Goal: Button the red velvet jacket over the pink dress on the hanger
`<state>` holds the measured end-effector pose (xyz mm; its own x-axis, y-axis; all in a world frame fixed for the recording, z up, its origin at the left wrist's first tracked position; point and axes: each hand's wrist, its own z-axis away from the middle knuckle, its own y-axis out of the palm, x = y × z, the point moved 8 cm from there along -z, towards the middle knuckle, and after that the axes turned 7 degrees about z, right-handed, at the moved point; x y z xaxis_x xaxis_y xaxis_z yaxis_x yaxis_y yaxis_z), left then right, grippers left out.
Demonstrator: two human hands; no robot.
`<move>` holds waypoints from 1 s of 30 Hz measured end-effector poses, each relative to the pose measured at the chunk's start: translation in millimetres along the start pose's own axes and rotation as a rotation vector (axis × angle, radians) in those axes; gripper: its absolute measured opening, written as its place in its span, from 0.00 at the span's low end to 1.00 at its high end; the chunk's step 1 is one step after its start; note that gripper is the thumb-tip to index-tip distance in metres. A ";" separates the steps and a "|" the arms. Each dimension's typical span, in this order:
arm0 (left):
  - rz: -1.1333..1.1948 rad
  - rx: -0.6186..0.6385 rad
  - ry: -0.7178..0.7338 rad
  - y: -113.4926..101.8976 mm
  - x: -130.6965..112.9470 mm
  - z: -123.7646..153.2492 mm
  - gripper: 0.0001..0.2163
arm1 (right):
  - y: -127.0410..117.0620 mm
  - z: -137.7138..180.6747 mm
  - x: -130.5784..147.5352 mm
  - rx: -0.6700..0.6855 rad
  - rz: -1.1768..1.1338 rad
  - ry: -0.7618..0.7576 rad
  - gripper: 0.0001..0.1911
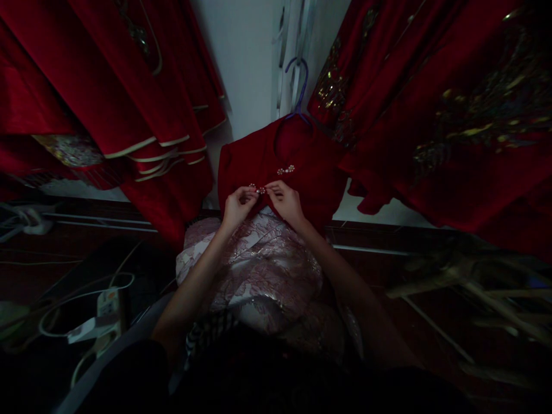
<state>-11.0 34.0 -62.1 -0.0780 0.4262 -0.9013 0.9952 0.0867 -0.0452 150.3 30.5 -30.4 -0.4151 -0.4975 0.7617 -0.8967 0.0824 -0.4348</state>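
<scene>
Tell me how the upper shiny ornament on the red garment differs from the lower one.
Handling: the upper ornament is untouched, while the left hand and right hand pinch the lower ornament.
Place: the upper ornament sits nearer the purple hanger; the lower ornament is farther from it.
View: the upper ornament shows uncovered, whereas the hands partly hide the lower ornament.
Both are small, shiny and at the front of the red garment.

Red clothes (142, 86) with pale trim (130, 150) hang at left, gold-decorated red garments (397, 80) at right, a pale wall (241, 57) between. Lower left, a white cord (40, 323) loops beside a power strip (107, 302); lower right, wooden poles (478, 292) look blurred.
</scene>
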 end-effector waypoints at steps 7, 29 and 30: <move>-0.287 0.055 0.148 19.7 -6.9 48.1 0.23 | -32.4 37.3 -8.7 0.094 -0.030 0.081 0.09; -0.807 -0.090 0.058 0.5 10.5 74.8 0.14 | -27.6 69.5 -58.8 0.171 0.265 0.167 0.11; -0.777 -0.074 0.043 -0.7 13.2 73.4 0.12 | -29.7 68.8 -56.4 0.158 0.247 0.163 0.10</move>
<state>-8.4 -26.6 -105.6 -0.7547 0.2530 -0.6053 0.6477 0.4338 -0.6263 210.9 -3.2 -93.5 -0.6472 -0.3331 0.6857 -0.7366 0.0419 -0.6750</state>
